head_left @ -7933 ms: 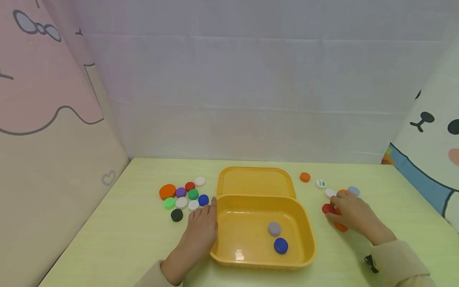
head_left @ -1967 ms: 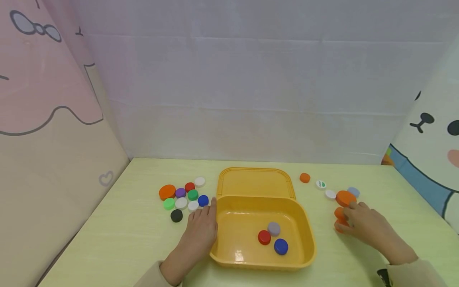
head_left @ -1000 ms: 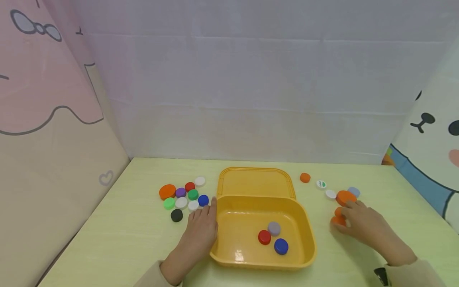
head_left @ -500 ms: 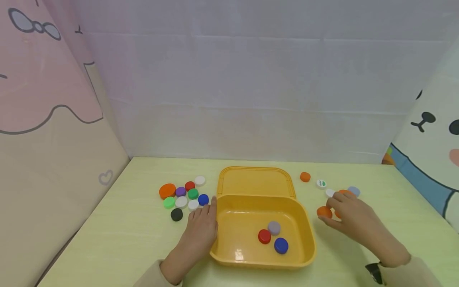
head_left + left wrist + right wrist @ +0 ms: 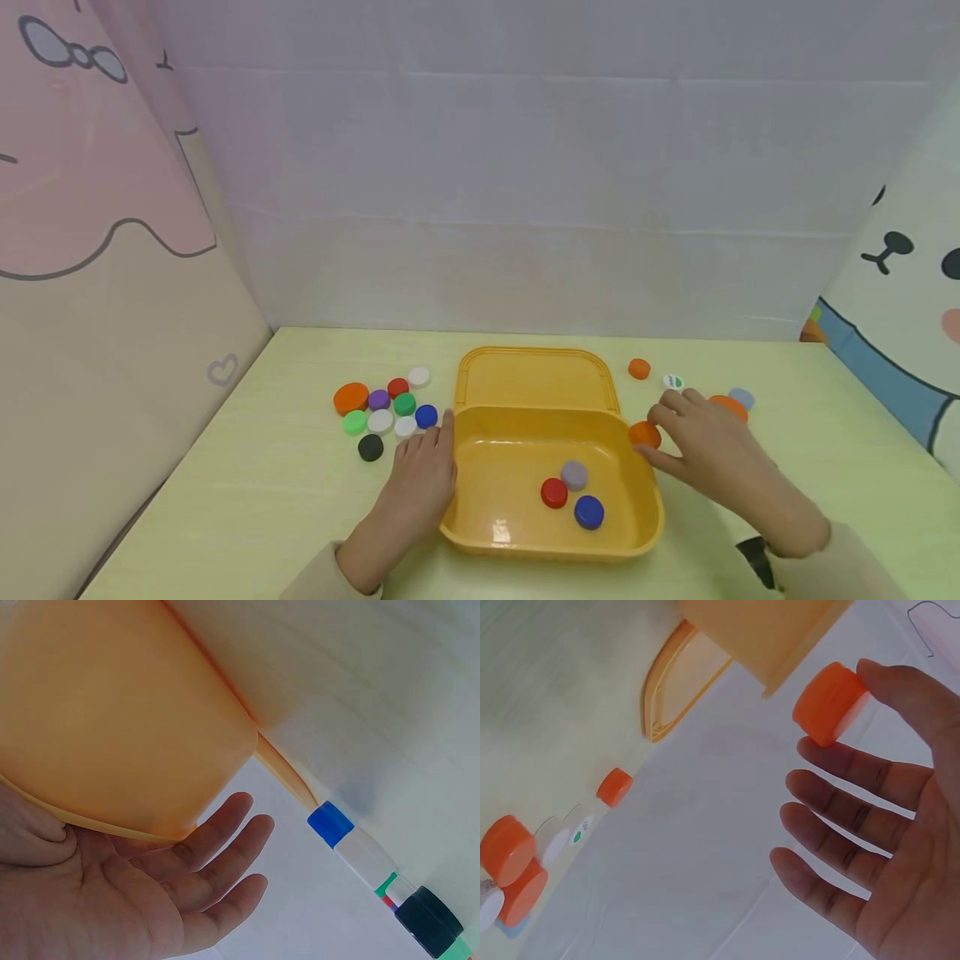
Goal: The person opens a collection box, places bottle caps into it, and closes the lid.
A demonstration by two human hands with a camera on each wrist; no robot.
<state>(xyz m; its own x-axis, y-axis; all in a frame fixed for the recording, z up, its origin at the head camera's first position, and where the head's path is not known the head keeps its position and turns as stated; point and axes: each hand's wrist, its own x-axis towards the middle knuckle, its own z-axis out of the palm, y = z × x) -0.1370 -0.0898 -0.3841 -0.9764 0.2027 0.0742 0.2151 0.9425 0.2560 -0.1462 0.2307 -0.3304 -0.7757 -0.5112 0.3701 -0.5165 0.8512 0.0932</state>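
Note:
In the head view, my left hand [image 5: 423,475] rests at the left rim of a yellow plastic box [image 5: 495,542], index finger lying along the rim. The left wrist view shows its other fingers [image 5: 232,859] loosely extended beside the box wall. My right hand [image 5: 708,442] pinches an orange bottle cap [image 5: 829,703] between thumb and index finger, its other fingers spread. In the head view that cap overlaps the box's right rim. Inside the box lie a red cap [image 5: 554,492], a pale lilac cap [image 5: 573,475] and a blue cap [image 5: 588,512].
Several mixed caps lie left of the box, including a black cap [image 5: 371,447] and a large orange cap [image 5: 351,399]. The yellow lid [image 5: 536,379] lies behind the box. On the right are a small orange cap [image 5: 639,368], a light-blue cap [image 5: 742,398] and others partly hidden.
The red cap has gone from the right-hand group into the box. My right hand has since picked up an orange cap and moved it left to the box's rim. My left hand has stayed still.

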